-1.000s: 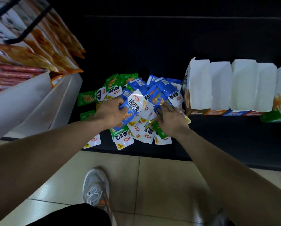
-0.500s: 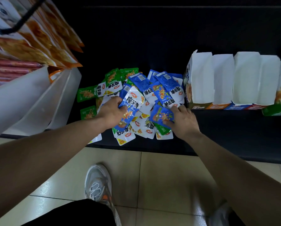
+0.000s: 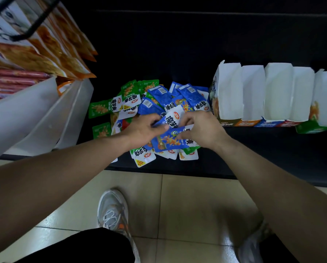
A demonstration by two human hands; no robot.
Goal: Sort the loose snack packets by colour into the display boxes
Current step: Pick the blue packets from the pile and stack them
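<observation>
A heap of loose snack packets lies on the dark shelf (image 3: pixel 263 149), green packets (image 3: pixel 103 109) mostly at the left and blue packets (image 3: pixel 189 95) at the right. My left hand (image 3: pixel 141 130) and my right hand (image 3: pixel 204 130) meet over the front of the heap. Together they hold a small stack of blue packets (image 3: pixel 170 139), fingers curled round its edges. A row of open white display boxes (image 3: pixel 253 92) stands to the right of the heap, their insides showing white.
White plastic bins (image 3: pixel 45 114) stand at the left, with orange and red snack bags (image 3: pixel 35 54) above them. A black wire bar (image 3: pixel 37 21) crosses the top left. Below the shelf edge is tiled floor (image 3: pixel 187 205) with my grey shoe (image 3: pixel 113 211).
My right hand has brought its blue packet leftward to my left hand. Both hands now meet on one stack of blue packets over the front of the heap.
</observation>
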